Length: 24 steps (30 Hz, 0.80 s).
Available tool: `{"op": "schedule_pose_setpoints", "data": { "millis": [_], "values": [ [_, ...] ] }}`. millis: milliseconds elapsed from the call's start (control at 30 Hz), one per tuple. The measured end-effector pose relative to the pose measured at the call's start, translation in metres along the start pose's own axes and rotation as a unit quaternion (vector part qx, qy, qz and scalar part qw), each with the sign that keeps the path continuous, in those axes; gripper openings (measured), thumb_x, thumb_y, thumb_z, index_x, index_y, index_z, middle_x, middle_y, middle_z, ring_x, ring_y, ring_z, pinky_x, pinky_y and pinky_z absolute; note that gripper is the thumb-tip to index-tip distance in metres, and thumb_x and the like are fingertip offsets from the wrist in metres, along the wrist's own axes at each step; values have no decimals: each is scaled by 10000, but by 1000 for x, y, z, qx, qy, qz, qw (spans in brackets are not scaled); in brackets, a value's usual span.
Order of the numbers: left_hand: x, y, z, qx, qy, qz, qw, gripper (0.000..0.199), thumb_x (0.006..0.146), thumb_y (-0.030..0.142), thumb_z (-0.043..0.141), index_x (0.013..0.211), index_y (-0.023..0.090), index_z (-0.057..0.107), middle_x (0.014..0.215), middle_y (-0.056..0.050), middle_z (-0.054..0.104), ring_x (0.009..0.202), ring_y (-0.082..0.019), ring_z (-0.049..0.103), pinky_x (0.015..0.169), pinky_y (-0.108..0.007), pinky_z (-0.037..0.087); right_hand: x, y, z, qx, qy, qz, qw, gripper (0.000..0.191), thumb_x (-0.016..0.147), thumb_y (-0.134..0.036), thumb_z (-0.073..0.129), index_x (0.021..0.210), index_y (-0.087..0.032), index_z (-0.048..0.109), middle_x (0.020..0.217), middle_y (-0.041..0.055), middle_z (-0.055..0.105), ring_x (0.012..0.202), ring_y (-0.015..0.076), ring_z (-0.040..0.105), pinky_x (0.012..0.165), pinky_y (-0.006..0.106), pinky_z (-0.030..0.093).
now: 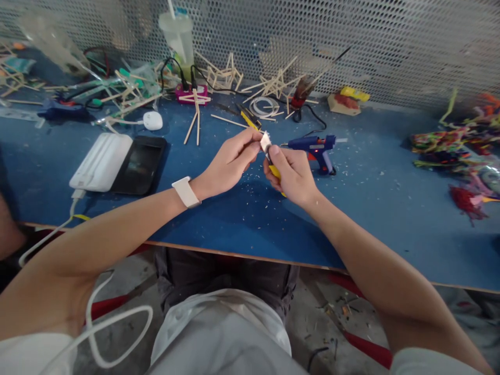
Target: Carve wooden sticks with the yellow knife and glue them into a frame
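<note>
My left hand [234, 159] is closed in a pinch, its fingertips at the left edge of a small whitish piece [265, 139] with a rough upper end. I cannot make out what that piece is made of. In my right hand [294, 174] is a yellow-handled cutter knife [275, 171], its front end against the lower part of the piece. Both hands are above the blue table [219, 219], close together. Pale shavings are scattered below them. Just behind my right hand lies a blue glue gun [320, 151] with a small red light on.
Another yellow and black cutter [250, 119] lies behind the hands. Stick frames [224, 75], a pink power strip [192, 95] and a cup [177, 39] stand along the perforated panel. At left are a white power bank [102, 161] and a phone [139, 164]; colourful yarn [441, 140] is at right.
</note>
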<state>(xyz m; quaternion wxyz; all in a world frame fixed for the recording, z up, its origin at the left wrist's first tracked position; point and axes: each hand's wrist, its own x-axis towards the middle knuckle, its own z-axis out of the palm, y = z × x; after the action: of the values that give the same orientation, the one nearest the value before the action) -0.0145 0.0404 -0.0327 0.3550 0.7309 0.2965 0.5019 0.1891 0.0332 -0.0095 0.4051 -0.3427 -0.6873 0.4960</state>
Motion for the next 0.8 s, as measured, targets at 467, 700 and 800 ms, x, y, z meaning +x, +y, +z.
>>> {"op": "schedule_pose_setpoints", "data": {
  "millis": [467,700,800],
  "values": [
    [-3,15,-6,119,-46,64,990,493,1150,750,565,1064,265,537,776,14,585,643,-177,573,639,-349,460,2,-4,-2,43,-37,47,997,731,1008,-925,658,748,-243,612,499,-65,443,378,97,382,353,262,285],
    [-1,14,-6,135,-39,66,988,483,1175,719,538,1025,261,515,801,3,636,678,-179,619,662,-342,472,1,-3,0,78,-43,65,994,710,1027,-892,671,762,-237,609,504,-74,428,368,87,363,344,252,282],
    [-2,16,-5,144,-27,63,987,483,1174,714,544,1009,261,521,810,-4,646,685,-188,626,666,-349,481,0,-3,2,76,-28,72,994,707,1036,-886,663,760,-239,593,504,-72,428,370,86,359,344,252,283]
  ]
}}
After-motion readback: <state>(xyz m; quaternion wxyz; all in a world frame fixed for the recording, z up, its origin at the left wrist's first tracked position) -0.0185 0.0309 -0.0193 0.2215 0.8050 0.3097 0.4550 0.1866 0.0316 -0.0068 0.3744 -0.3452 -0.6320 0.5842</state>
